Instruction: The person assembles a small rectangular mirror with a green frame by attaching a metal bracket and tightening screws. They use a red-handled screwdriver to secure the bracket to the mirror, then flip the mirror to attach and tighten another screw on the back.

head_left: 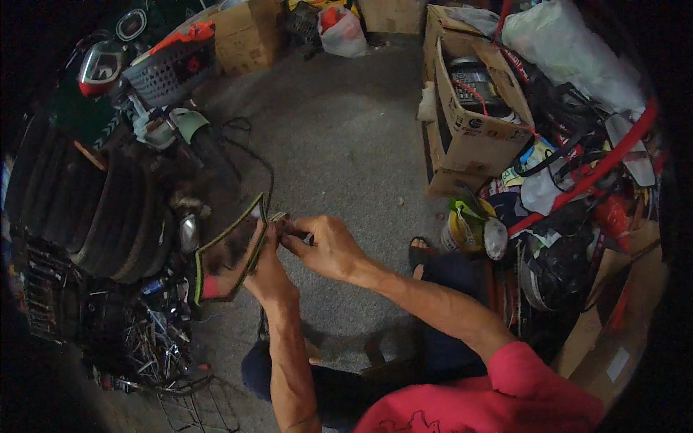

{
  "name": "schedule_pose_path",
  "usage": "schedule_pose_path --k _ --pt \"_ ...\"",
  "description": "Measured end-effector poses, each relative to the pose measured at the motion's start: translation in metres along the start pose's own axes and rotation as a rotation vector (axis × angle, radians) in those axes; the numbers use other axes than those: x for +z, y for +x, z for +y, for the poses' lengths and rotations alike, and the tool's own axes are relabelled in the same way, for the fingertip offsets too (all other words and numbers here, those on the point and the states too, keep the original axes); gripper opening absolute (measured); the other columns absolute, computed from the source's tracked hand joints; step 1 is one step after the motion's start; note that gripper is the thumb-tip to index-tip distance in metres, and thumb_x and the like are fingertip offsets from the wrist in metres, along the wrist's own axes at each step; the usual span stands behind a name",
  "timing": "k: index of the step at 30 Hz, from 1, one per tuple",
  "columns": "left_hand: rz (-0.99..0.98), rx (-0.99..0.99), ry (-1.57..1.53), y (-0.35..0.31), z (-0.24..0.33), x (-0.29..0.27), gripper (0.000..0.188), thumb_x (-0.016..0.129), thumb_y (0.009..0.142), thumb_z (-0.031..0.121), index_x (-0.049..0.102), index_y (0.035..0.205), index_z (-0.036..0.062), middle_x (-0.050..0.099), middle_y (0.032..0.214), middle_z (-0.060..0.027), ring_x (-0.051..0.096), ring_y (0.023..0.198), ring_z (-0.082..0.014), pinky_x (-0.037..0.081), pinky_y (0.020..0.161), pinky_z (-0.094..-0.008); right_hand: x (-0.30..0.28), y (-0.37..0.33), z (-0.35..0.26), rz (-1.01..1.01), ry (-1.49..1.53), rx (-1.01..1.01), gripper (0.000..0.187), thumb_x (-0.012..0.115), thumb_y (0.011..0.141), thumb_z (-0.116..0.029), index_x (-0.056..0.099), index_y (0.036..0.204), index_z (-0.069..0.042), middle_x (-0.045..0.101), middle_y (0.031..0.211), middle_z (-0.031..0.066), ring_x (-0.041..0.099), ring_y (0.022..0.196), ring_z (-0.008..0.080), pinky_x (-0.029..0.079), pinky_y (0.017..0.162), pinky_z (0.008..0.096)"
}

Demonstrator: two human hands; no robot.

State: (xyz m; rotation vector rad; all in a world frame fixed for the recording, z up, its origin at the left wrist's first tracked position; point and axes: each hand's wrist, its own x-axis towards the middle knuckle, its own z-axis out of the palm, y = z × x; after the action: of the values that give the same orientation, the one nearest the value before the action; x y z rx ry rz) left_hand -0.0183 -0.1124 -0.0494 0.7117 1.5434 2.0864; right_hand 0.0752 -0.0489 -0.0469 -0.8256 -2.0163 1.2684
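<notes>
My left hand [270, 268] is closed around a dark band with yellow-green edging [229, 232], which bends in an angular loop to the left of the wrist. Right beside it, the fingers of my right hand [323, 247] are pinched together. A small pale piece [278, 216] shows at the fingertips where both hands meet; its kind is too small to make out. Near the hands runs a dark cord [268, 169], coming from the clutter on the left. Part of the band is hidden behind my left fingers.
Stacked tyres [123, 224] and a heap of metal tools [151, 346] lie to the left. A grey basket [162, 79] stands behind them. On the right are an open cardboard box [476, 148], a red strap [592, 173] and piled bags. Grey floor [332, 144] lies ahead.
</notes>
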Motion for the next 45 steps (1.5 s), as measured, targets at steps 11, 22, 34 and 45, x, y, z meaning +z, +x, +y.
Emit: schedule_pose_path --k 11,22,34,45 --pt "0.213 -0.120 -0.190 0.009 0.009 -0.011 0.019 0.060 0.087 0.007 0.060 0.105 0.0021 0.066 0.098 -0.0119 0.066 0.084 -0.0225 0.055 0.073 -0.0368 -0.062 0.029 -0.037 0.389 0.251 -0.215 0.035 0.059 0.090 -0.033 0.063 0.076 -0.002 0.059 0.060 0.0045 0.058 0.055 0.0157 0.043 0.050 0.0306" --pt "0.167 -0.111 -0.149 0.002 0.006 -0.006 0.019 0.058 0.089 0.007 0.061 0.107 0.0014 0.065 0.096 -0.0094 0.065 0.086 -0.0214 0.053 0.076 -0.0331 -0.108 0.003 -0.121 0.493 0.812 -0.504 0.054 0.032 0.099 -0.043 0.059 0.075 -0.002 0.051 0.056 0.0062 0.025 0.027 0.0081 0.020 0.029 0.0237" --pt "0.202 -0.124 -0.186 0.001 -0.002 0.002 0.022 0.057 0.088 0.002 0.056 0.109 -0.0026 0.063 0.098 -0.0133 0.066 0.082 -0.0263 0.057 0.068 -0.0343 -0.105 -0.004 -0.107 0.493 0.972 -0.449 0.055 0.029 0.099 -0.045 0.059 0.076 -0.006 0.048 0.055 0.0065 0.022 0.026 0.0086 0.020 0.028 0.0240" --pt "0.160 0.002 -0.104 0.006 -0.010 -0.009 0.031 0.057 0.086 -0.002 0.048 0.116 0.0005 0.061 0.102 -0.0121 0.066 0.082 -0.0201 0.059 0.065 -0.0322 -0.090 0.004 -0.103 0.536 0.984 -0.388 0.057 0.031 0.099 -0.047 0.059 0.072 -0.005 0.050 0.054 0.0062 0.023 0.027 0.0081 0.020 0.029 0.0239"
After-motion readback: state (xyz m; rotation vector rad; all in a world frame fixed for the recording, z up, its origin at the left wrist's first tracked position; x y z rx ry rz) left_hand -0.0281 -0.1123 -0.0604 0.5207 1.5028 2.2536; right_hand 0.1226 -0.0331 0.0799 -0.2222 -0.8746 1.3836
